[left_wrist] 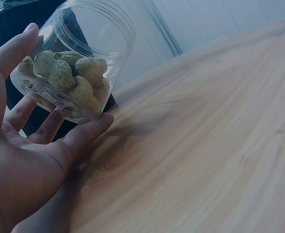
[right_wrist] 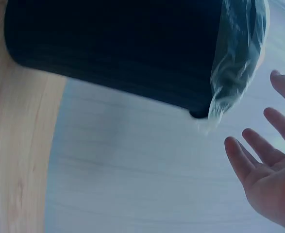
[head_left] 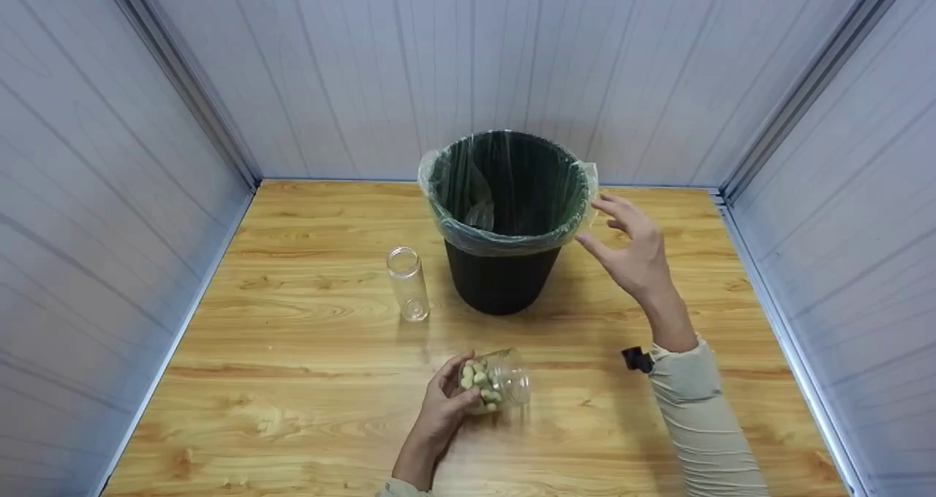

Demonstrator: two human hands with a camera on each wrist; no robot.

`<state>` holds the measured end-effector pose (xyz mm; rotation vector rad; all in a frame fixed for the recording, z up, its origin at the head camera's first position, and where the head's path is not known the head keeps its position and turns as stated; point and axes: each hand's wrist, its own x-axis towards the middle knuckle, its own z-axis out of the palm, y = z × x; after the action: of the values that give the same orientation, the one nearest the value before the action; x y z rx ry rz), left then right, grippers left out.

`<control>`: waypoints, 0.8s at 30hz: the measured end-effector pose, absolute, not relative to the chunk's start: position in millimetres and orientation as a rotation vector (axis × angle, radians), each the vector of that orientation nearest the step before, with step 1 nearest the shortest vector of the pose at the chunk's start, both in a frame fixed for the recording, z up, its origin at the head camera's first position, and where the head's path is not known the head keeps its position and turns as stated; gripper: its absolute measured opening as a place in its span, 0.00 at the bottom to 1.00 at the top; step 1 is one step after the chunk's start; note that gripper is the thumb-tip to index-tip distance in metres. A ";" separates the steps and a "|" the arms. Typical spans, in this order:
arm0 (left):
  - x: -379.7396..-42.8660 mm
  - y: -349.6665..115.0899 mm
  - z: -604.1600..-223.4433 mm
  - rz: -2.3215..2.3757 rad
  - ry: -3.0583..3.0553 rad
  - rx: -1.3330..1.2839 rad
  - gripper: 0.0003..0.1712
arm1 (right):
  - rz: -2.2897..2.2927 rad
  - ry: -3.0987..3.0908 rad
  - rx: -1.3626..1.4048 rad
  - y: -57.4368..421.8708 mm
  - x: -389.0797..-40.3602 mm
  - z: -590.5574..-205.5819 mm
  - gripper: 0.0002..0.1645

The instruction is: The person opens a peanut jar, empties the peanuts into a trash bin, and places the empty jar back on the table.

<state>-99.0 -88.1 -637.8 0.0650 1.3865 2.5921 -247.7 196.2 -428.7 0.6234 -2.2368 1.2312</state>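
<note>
My left hand (head_left: 439,409) holds a clear plastic jar (head_left: 516,380) by its base end, tilted over with the uncovered mouth toward the right. Several unshelled peanuts (left_wrist: 62,73) lie inside near the bottom, and a small printed label (left_wrist: 50,94) shows in the left wrist view. Beside the right rim of a black trash bin (head_left: 501,281) is my right hand (head_left: 638,252), fingers spread and bent slightly, holding nothing. In the right wrist view its fingers are apart from the translucent bin liner (right_wrist: 237,63) folded over the rim.
A tall clear cylindrical container (head_left: 409,285) stands left of the bin on the wooden tabletop (head_left: 292,380). Inside the bin, a clear plastic item (head_left: 480,215) shows at the left. Pale panel walls (head_left: 351,73) enclose the back and both sides.
</note>
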 end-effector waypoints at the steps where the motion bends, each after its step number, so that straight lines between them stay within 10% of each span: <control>1: -98.9 -88.6 -637.6 2.594 1.384 0.067 0.42 | 1.219 -2.241 0.641 192.8 -248.3 -429.4 0.28; 14: -98.2 -94.4 -617.5 2.665 1.413 0.099 0.42 | 1.150 -2.220 0.675 176.6 -253.1 -440.6 0.21; 24: -89.8 -113.6 -532.6 2.757 1.396 0.251 0.37 | 1.189 -2.172 0.675 173.7 -253.1 -448.6 0.21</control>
<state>-89.8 -113.6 -532.6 0.2506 1.3963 2.7567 -253.1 173.7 -448.6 0.6750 -2.1722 1.1892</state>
